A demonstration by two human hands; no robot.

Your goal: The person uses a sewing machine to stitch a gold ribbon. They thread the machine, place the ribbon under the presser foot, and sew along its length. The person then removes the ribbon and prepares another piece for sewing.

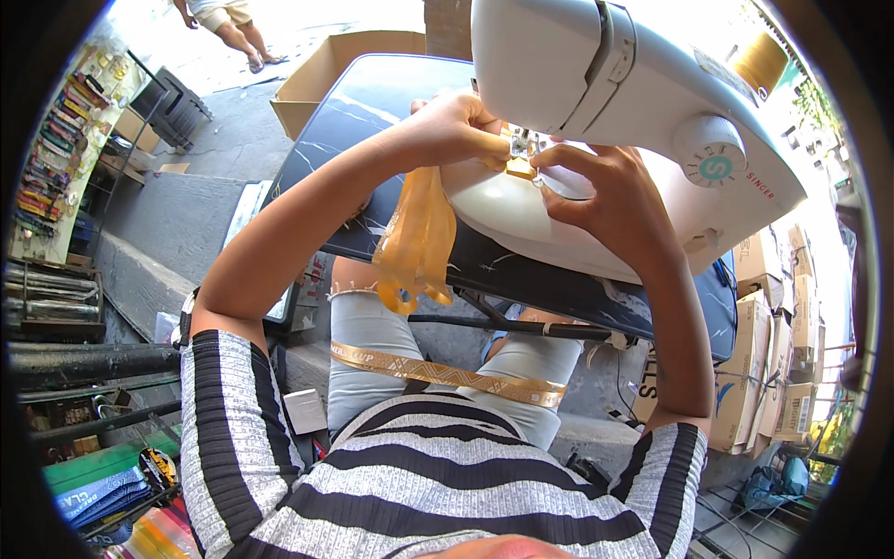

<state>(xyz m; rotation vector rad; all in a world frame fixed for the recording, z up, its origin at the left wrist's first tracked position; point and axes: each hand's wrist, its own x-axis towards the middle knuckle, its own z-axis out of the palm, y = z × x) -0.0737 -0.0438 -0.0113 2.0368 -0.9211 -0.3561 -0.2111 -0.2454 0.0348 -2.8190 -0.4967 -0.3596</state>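
A white sewing machine [559, 65] stands on the dark marbled table in front of me. My left hand [458, 132] is closed at the left of the presser foot [523, 142], its fingers on a yellow ribbon. A small bit of yellow material [521, 169] shows just under the foot. Below my left hand the yellow ribbon [417, 238] hangs in loops over the table's near edge. My right hand [610, 191] is at the right of the foot, thumb and forefinger apart, the forefinger tip close to the yellow material. Its other fingers are partly hidden behind the machine.
A gold patterned ribbon [447, 373] lies across my lap. The dark table [345, 121] has a rounded edge. An open cardboard box [321, 70] stands behind it, and stacked cartons [754, 345] are at the right. A rack of small goods [65, 140] is at far left. A person's legs [240, 35] show beyond.
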